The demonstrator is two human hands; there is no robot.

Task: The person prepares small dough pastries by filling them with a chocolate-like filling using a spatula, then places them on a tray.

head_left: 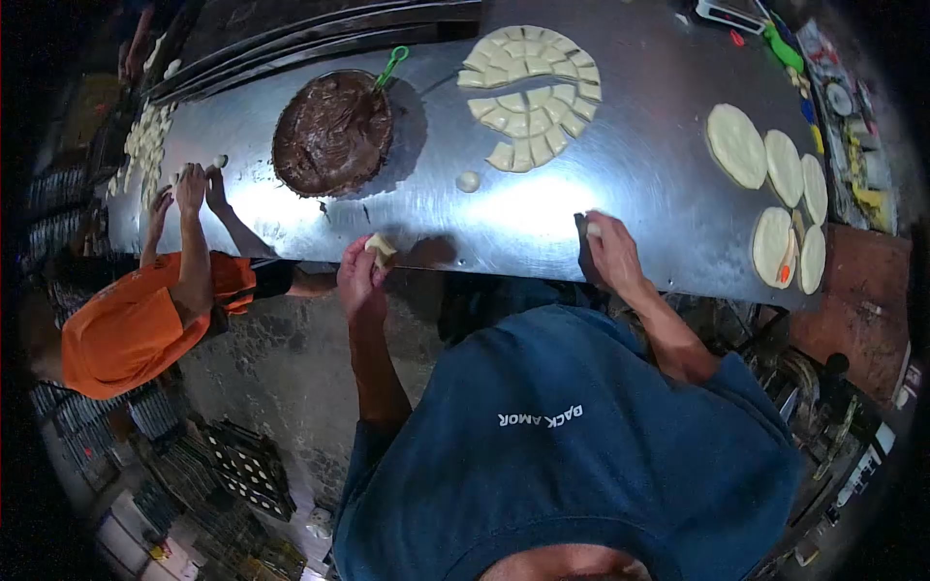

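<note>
My left hand (360, 276) is raised at the front edge of the metal table, its fingers pinching a pale piece of dough (381, 252). My right hand (615, 254) rests on the table farther right, fingers curled over a small pale dough ball (593, 229), partly hidden. Ahead of my left hand sits a round bowl of thick chocolate filling (329, 140), with a green-handled utensil (392, 66) at its rim. A flat round of dough cut into several pieces (528, 121) lies between and beyond my hands. One loose dough ball (468, 181) is just below it.
Several flat dough ovals (736, 145) lie at the table's right end, an orange-handled tool (787, 259) among them. At left, a person in an orange shirt (145, 329) handles small dough balls (147, 145). A dark tray of pale rounds (247, 465) stands behind that person.
</note>
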